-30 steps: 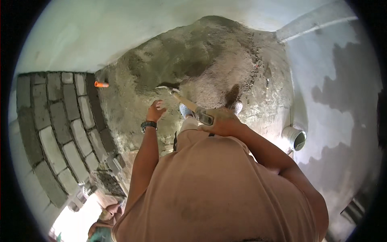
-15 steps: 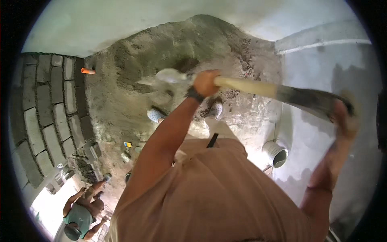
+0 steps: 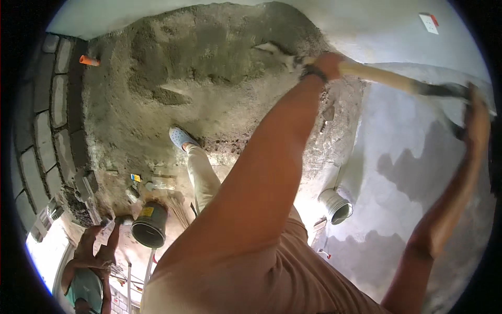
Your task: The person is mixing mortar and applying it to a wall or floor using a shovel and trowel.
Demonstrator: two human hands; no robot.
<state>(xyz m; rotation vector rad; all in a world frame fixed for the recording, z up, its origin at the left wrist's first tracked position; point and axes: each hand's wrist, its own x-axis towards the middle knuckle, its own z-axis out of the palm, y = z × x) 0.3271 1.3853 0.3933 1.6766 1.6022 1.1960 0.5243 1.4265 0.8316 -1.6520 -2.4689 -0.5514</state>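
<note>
My left hand (image 3: 328,67), with a dark band at its wrist, is closed round the lower shaft of a shovel (image 3: 379,76). Pale wood forms the shaft, which ends at the right in a black handle. My right hand (image 3: 476,118) grips that handle, its fingers partly blurred. The metal blade points left over a heap of grey-brown sand or soil (image 3: 209,47) against the far wall; its edge blends with the heap, so whether it touches cannot be told.
Grey blocks form a wall (image 3: 46,141) at left, near an orange pipe stub (image 3: 89,60). A dark bucket (image 3: 150,225) stands lower left, beside a person in a green top (image 3: 86,288). A pale bucket (image 3: 335,205) lies tipped by the smooth grey wall (image 3: 408,172) at right.
Both hands have carried the shovel up and to the right, the blade now over the heap's right part. My view and body have shifted, bringing the dark bucket into clear sight.
</note>
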